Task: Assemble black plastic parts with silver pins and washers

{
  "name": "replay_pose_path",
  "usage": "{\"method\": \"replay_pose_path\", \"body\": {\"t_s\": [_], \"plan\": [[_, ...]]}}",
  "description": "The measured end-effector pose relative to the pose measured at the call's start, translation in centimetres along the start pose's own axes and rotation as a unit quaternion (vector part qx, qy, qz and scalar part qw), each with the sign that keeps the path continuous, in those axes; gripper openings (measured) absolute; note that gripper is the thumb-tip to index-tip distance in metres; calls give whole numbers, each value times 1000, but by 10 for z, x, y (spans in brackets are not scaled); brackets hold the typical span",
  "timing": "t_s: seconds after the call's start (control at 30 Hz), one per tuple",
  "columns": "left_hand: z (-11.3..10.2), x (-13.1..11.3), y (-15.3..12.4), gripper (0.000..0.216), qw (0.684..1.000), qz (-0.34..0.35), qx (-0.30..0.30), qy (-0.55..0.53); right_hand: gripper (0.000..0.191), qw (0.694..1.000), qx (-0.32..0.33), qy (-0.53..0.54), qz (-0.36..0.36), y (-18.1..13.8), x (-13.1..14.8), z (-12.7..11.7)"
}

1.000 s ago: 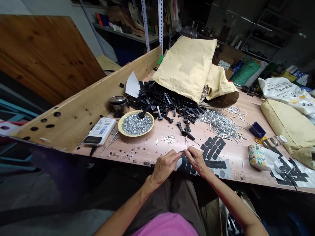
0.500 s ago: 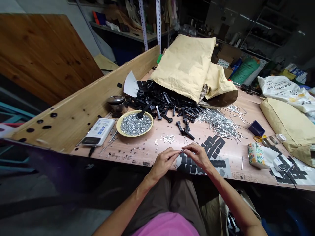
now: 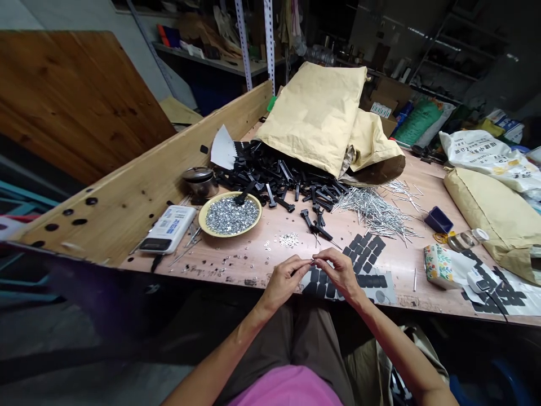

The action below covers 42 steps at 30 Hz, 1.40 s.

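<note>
My left hand (image 3: 287,277) and my right hand (image 3: 338,269) meet fingertip to fingertip above the table's front edge. Both are closed in a pinch around something too small to make out between them. Under and beside my right hand lies a sheet of black adhesive pads (image 3: 325,282), with more black pads (image 3: 364,252) just behind. Small metal washers (image 3: 289,240) are scattered on the table beyond my left hand. Past my fingertips are a few black plastic pieces (image 3: 315,223) and a heap of thin metal rods (image 3: 372,211).
A yellow bowl (image 3: 202,221) full of small metal parts and a white power bank (image 3: 168,228) stand left. Behind are piled black plastic parts (image 3: 270,175) under a paper sack (image 3: 315,115). A floral tissue box (image 3: 437,268), a jar (image 3: 467,239) and a dark blue box (image 3: 438,219) are right.
Both hands stay pinched together in nearly the same place, the fingers shifting only slightly. The whole view has moved a little with my head.
</note>
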<state>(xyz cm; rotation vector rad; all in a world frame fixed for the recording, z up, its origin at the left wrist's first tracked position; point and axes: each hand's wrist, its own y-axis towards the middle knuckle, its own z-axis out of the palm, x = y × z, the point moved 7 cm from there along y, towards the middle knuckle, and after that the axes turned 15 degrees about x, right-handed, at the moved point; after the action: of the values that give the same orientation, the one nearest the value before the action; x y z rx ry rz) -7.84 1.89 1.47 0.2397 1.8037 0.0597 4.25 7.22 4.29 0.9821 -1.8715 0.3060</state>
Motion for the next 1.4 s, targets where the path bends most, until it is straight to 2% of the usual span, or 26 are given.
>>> {"method": "replay_pose_path", "body": {"t_s": [0.1,0.17,0.3,0.63,0.8,0.97,1.2,1.4], "plan": [[5,1,4,32,996,-32,9,-82,27,992,-72,98,38,-5,-9,0],[8,2,5,35,991,-51,19,-124,30,975,-118,174,75,-8,-19,3],[9,-1,8,36,990,-56,18,-131,38,935,-176,285,118,-12,-34,8],[6,-9,10,29,996,-26,0,-84,36,950,-135,251,124,-18,-30,6],[5,-9,10,29,999,-13,11,-50,29,950,-119,261,121,-18,-29,2],[6,-10,10,28,1000,5,13,-23,31,957,-108,241,117,-19,-29,1],[8,-18,10,26,999,31,-11,25,31,964,-116,222,91,-20,-23,1],[10,-20,13,25,999,39,-19,11,32,951,-149,253,97,-22,-25,4]]}}
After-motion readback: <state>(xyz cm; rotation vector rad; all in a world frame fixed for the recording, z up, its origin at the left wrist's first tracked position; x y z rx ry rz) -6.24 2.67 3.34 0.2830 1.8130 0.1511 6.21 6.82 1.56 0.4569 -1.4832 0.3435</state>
